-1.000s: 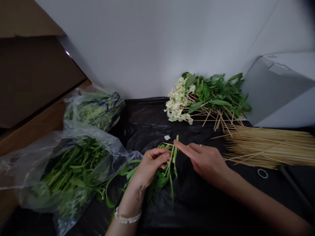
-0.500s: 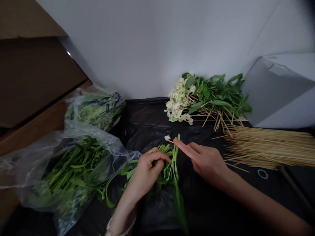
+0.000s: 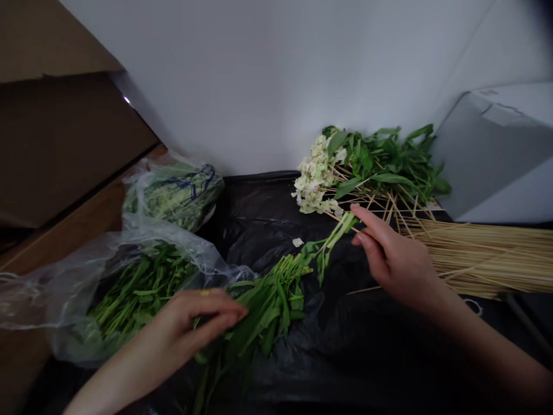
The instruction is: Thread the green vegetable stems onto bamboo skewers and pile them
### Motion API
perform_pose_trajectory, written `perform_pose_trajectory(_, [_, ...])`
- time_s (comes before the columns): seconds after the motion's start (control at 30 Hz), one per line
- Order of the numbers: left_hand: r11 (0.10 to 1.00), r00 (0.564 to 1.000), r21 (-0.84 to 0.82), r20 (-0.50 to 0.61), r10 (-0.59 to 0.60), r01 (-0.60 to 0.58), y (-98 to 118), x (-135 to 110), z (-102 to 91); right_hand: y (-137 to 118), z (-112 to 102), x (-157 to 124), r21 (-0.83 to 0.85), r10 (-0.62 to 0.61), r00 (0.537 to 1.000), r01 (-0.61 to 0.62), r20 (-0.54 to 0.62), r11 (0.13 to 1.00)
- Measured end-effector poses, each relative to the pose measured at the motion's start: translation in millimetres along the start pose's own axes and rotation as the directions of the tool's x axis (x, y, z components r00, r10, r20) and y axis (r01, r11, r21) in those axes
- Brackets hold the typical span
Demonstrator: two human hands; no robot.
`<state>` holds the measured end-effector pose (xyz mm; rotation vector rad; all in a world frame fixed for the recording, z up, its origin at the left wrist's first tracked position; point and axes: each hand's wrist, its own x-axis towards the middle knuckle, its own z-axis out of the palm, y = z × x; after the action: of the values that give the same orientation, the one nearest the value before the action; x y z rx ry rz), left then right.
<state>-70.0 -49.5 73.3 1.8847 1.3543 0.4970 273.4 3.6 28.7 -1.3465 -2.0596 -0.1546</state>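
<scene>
- Head view, only one I've got. I see the main change right away: the bunch of leafy stems (image 3: 270, 305) no longer stands up between the hands. It now lies flat on the black plastic sheet (image 3: 345, 357), cut ends pointing up and right, leaves toward the lower left.
- The left hand (image 3: 190, 317) has dropped away to the lower left, palm down, next to the clear plastic bag (image 3: 129, 300) of greens. Fingers are together and lightly curved at the leafy end of the bunch. Grip looks open, nothing clearly held, though I can't tell if the fingertips touch the leaves.
- The right hand (image 3: 397, 265) has moved up and right, wrist low, fingers pointing up and left, close to the cut ends. Grip is narrow, with the index and thumb side pinched near a thin wooden skewer (image 3: 341, 220). I can't tell if it's actually held.
- Beyond the fingers sits the pile of pale cut pieces and leaves (image 3: 315, 178), with loose skewers through it. A small white scrap (image 3: 298, 242) lies apart on the sheet.
- To the right: a bundle of skewers (image 3: 484, 259) beside a grey box (image 3: 496, 161).
- Far left: a second plastic bag (image 3: 177, 196) with blue ties, near a cardboard box (image 3: 64, 150).
</scene>
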Motion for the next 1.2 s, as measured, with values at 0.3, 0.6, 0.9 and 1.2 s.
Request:
perform_pose_trajectory(0.3, [0.917, 0.983, 0.359, -0.120, -0.140, 0.175, -26, 95, 62.3, -5, 2, -1, 0.039, -0.056, 0.998, 0.055, 0.014, 0.998])
perform_pose_trajectory(0.6, [0.981, 0.981, 0.026, -0.028, -0.190, 0.191, -30, 94, 50.7, -5, 5, -2, 0.038, -0.059, 0.998, 0.058, 0.027, 0.998])
perform_pose_trajectory(0.9, [0.693, 0.998, -0.720, -0.058, -0.030, -0.021, 0, 78, 7.8, -7, 8, -4, 0.059, -0.063, 0.997, 0.060, 0.047, 0.996])
perform_pose_trajectory(1.2, [0.399, 0.989, -0.916, -0.019, -0.150, 0.043, -23, 96, 66.9, -15, 12, -5, 0.066, -0.148, 0.988, 0.145, 0.045, 0.987])
